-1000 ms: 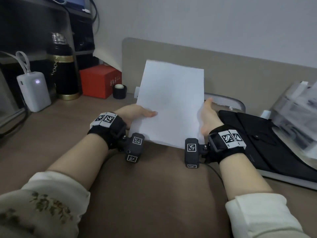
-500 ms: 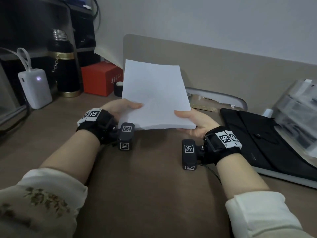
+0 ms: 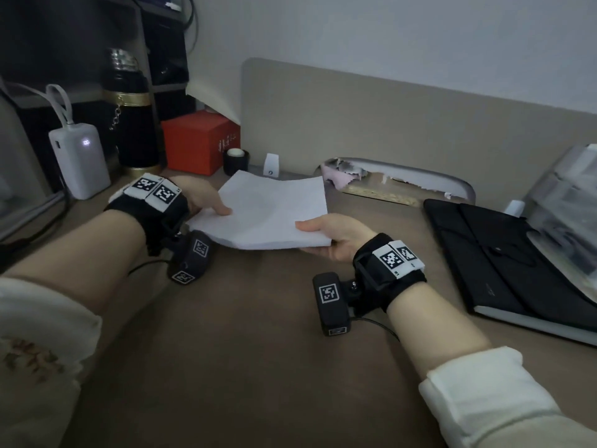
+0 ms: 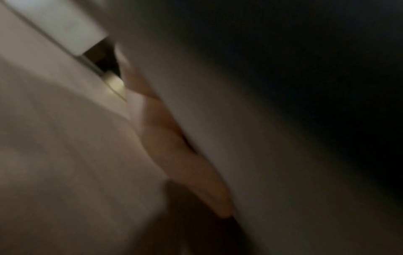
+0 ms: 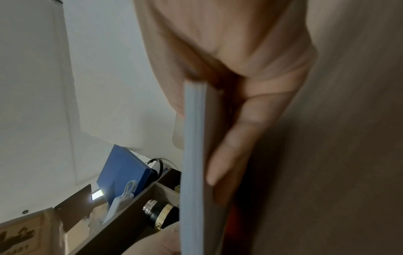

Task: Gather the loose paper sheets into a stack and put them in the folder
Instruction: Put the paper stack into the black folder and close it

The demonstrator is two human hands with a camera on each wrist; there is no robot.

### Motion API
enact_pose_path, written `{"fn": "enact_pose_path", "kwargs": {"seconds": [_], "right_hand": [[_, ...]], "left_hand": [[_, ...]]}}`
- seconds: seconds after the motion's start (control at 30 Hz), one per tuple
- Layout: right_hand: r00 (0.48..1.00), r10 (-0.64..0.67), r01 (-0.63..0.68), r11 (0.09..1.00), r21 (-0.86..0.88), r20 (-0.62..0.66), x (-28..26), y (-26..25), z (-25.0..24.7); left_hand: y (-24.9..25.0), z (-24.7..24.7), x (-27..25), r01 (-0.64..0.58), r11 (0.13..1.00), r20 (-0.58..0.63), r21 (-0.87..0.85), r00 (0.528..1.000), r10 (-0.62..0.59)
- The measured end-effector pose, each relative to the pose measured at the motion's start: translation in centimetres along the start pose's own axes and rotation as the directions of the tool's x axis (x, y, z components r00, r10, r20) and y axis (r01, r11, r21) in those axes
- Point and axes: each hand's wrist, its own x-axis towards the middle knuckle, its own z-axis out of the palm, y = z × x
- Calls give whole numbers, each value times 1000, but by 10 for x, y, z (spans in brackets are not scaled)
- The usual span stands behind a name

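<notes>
A white paper stack (image 3: pixel 271 211) lies nearly flat just above the brown desk, held at both sides. My left hand (image 3: pixel 206 202) grips its left edge, thumb on top. My right hand (image 3: pixel 329 234) pinches the near right corner, thumb above and fingers below. The right wrist view shows the paper stack (image 5: pixel 194 155) edge-on with my fingers (image 5: pixel 235 146) along its underside. The left wrist view is blurred; fingers (image 4: pixel 174 146) press against the paper. A black folder (image 3: pixel 504 253) lies shut on the desk to the right.
At the back left stand a white power bank (image 3: pixel 80 160), a black flask (image 3: pixel 129 114) and a red box (image 3: pixel 200 140). A small black roll (image 3: pixel 235 161) sits behind the paper. Clear plastic sleeves (image 3: pixel 568 218) overlap the folder's right side. A damaged tray (image 3: pixel 394 182) lies at the back.
The paper stack has tipped from upright to nearly flat and come down toward the desk. Both hands have stayed on its edges and moved lower.
</notes>
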Motion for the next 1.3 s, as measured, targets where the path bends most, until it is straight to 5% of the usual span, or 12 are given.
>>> {"fn": "enact_pose_path", "kwargs": {"seconds": [0.23,0.53,0.77,0.9,1.1,1.23,1.3], "right_hand": [[999,31,-34,992,-118,-26,5,5,4],[994,113,-110,945,-307,-8,9,4,-3],[984,111,-170,820,-546,-139,16,-14,-17],[975,165,-221,737,-638,-147,18,-21,-14],[993,94,-119,692,-712,-74,25,-21,-2],[984,133,-180,694,-697,-121,26,-23,-3],[976,175,-209,618,-758,-126,24,-23,-3]], "left_hand": [[-9,-11,-14,-41,982,131,187,991,16],[-2,-4,-31,-53,973,136,227,990,22],[-12,-20,-1,116,966,63,230,989,-134],[-3,-19,-19,118,976,-15,184,993,-118],[11,-2,-34,167,931,-88,324,985,-146],[11,2,-35,156,879,-91,450,987,-129],[11,2,-36,150,859,-65,490,989,-135]]}}
